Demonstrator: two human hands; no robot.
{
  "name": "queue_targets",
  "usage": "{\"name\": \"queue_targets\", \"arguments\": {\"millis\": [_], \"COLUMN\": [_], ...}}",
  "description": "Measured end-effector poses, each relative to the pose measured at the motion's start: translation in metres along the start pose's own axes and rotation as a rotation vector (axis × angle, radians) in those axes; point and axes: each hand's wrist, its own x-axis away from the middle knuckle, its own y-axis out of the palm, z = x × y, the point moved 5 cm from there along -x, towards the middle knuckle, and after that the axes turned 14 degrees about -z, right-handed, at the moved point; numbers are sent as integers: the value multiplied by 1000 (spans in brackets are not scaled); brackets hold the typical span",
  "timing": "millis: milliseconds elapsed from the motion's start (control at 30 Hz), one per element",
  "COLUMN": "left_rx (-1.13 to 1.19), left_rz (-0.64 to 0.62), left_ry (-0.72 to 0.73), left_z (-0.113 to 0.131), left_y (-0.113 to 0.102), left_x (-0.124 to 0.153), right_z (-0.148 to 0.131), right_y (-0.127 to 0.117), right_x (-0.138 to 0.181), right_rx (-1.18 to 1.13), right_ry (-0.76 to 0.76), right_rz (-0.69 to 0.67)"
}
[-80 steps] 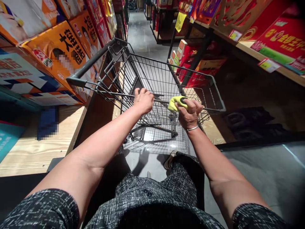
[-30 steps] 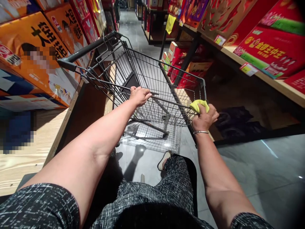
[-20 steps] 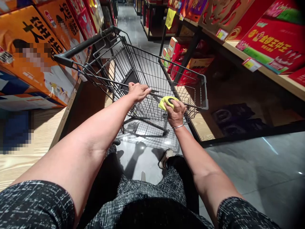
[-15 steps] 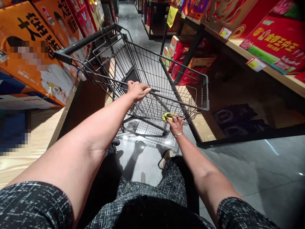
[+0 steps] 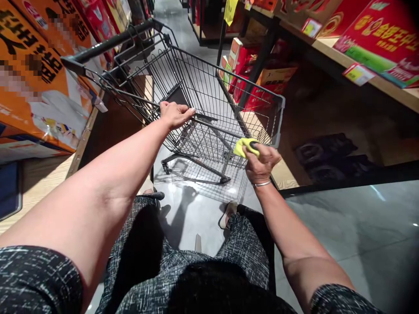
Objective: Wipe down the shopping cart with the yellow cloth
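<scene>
A dark grey wire shopping cart [image 5: 209, 83] stands sideways in front of me, its handle at the upper left. My left hand [image 5: 176, 115] is closed over the near top rail of the basket, around its middle. Farther right, my right hand [image 5: 263, 162] grips a yellow-green cloth [image 5: 244, 147] near the basket's front end. The cloth is bunched, and a dark patch shows at its edge. It is at the near upper rail; whether it touches the wire I cannot tell. A thin bracelet circles the right wrist.
Orange boxes [image 5: 36, 83] are stacked on a wooden shelf at the left. On the right, shelves carry red gift boxes [image 5: 381, 43] and price tags [image 5: 359, 74]. Dark packages [image 5: 330, 152] lie low under that shelf. My feet stand on the shiny grey floor [image 5: 347, 226].
My right hand has risen with the cloth and moved right, from the lower basket side to near the top rail. My left hand and the cart appear slightly farther left and higher in view.
</scene>
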Motion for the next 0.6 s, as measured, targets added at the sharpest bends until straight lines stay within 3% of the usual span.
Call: {"name": "queue_targets", "arguments": {"millis": [67,133,300,400,500,600], "left_rx": [19,49,67,37,3,-66], "left_rz": [27,41,22,-12,-39,-33], "left_ry": [-31,-36,-19,-32,-57,-57], "left_z": [-3,-4,-5,-6,-9,-2], "left_y": [-1,-1,1,0,-4,-4], "left_x": [0,0,2,1,-1,-2], "right_z": [-3,-11,-30,-30,-26,-15], "right_y": [-9,2,75,99,85,35], "right_x": [-6,0,58,86,82,54], "right_rx": [-15,-34,-42,-12,-21,-40], "right_ry": [43,62,116,146,116,59], "right_rz": [61,-2,-475,-680,-637,-343]}}
